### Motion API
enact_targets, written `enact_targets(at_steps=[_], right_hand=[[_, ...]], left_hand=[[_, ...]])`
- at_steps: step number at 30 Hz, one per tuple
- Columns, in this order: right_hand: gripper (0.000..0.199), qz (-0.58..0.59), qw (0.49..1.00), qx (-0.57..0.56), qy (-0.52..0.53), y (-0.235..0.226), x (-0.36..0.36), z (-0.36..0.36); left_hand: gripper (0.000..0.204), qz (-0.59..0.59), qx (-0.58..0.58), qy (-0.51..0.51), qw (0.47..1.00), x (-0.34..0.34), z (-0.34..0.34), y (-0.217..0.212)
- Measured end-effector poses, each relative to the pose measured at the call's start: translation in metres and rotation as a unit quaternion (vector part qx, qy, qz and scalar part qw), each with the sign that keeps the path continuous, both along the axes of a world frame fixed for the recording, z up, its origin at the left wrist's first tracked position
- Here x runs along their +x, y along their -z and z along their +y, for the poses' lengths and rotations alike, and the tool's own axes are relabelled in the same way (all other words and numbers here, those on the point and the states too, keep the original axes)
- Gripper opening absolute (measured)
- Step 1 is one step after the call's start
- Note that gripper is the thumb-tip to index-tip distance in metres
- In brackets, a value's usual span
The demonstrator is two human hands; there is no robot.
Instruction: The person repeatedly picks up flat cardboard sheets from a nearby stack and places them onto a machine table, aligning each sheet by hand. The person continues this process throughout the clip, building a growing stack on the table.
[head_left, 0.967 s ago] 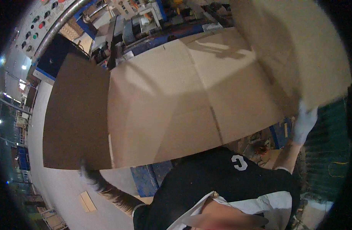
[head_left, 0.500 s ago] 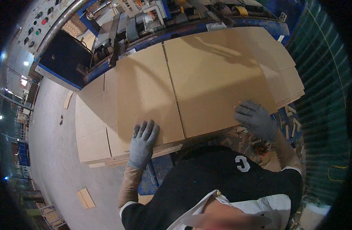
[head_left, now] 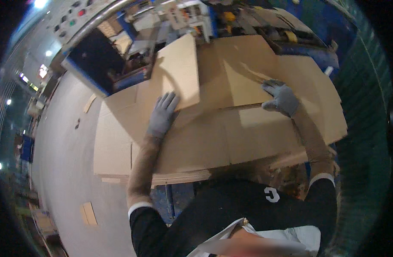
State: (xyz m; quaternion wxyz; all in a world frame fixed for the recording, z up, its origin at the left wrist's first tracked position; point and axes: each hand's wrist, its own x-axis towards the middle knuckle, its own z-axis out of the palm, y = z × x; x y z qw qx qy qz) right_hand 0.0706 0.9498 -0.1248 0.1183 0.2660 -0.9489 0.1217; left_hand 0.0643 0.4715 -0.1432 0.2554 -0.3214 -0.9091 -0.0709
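Observation:
A creased cardboard sheet reaches from the stack's top into the machine at the far side. Its left panel tilts upward, while the right panel lies flatter. My gloved left hand has its fingers stretched out against the near left corner of the tilted panel. At the near right corner of the sheet is my gloved right hand, fingers stretched forward and thumb apart. Both hands are open, touching the sheet without wrapping round it. Beneath lies a stack of flat cardboard blanks.
The machine with blue frame parts stands along the far side. A control panel with coloured buttons is at the upper left. A green corrugated wall runs down the right. Cardboard scraps lie on the grey floor.
Both hands have moved forward, away from my body, and the top sheet has slid with them into the machine. Its left panel has lifted, and the blanks below are uncovered.

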Motion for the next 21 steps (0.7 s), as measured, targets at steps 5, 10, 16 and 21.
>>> enact_targets(at_steps=[5, 10, 16, 21], right_hand=[[0.064, 0.064, 0.992, 0.052, 0.093, -0.005, -0.054, -0.029], [0.052, -0.023, 0.971, -0.048, 0.232, -0.006, 0.0, 0.002], [0.059, 0.067, 0.906, -0.183, 0.377, 0.076, 0.17, 0.171], [0.052, -0.022, 0.875, -0.323, 0.361, 0.144, 0.164, 0.236]], left_hand=[[0.061, -0.019, -0.017, -0.178, 0.984, -0.074, 0.026, -0.011], [0.079, 0.04, 0.186, -0.22, 0.957, -0.013, 0.015, -0.015], [0.092, 0.022, 0.399, -0.654, 0.643, 0.151, -0.101, 0.016], [0.085, -0.027, 0.516, -0.636, 0.574, 0.169, -0.128, 0.032]])
